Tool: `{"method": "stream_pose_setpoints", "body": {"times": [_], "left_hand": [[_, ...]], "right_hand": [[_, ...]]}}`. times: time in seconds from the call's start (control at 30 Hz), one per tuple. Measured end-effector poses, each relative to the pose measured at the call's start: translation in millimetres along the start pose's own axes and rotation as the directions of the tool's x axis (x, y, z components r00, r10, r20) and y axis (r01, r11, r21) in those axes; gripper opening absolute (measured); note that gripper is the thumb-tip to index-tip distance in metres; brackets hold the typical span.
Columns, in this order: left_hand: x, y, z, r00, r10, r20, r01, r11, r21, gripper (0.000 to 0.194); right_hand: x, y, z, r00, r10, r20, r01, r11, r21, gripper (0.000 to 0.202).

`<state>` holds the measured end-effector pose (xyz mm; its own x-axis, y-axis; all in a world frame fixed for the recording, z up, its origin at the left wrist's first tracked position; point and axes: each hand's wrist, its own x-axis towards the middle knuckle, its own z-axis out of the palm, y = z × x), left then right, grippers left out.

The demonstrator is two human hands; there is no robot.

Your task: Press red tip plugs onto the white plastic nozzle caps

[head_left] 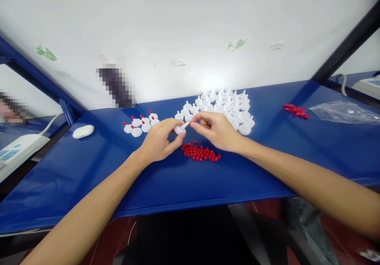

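Note:
My left hand (160,139) is closed around a white nozzle cap (179,129), its spout tilted up to the right. Between thumb and forefinger, my right hand (216,130) pinches a small red cap (189,125) right at the spout's tip; whether it is seated there I cannot tell. Below the hands lies a pile of small red caps (200,152). Behind them stand many white nozzle caps (225,105) with bare spouts. To the left is a small group of white nozzle caps with red tips (136,131).
A white oval case (83,131) lies on the blue table (190,194) at the left. Toward the right are a cluster of red pieces (296,111) and a clear plastic bag (344,112). A white power strip (18,154) sits beyond the left edge. A white wall rises behind.

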<state>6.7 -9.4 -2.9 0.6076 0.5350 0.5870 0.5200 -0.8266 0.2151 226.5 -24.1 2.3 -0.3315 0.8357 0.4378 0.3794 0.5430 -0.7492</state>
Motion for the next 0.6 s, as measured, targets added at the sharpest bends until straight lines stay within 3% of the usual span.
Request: {"method": "stream_pose_setpoints", "body": {"times": [0.43, 0.6], "left_hand": [[0.3, -0.4, 0.3, 1.000, -0.005, 0.026, 0.005, 1.000, -0.005, 0.019], [0.5, 0.5, -0.2, 0.998, 0.046, 0.039, -0.044, 0.998, -0.037, 0.018]], "right_hand": [[0.4, -2.5, -4.4, 0.999, 0.018, 0.041, -0.018, 1.000, -0.001, 0.020], [-0.5, -3.2, -3.3, 0.997, -0.015, 0.081, 0.016, 1.000, -0.007, 0.018]]}}
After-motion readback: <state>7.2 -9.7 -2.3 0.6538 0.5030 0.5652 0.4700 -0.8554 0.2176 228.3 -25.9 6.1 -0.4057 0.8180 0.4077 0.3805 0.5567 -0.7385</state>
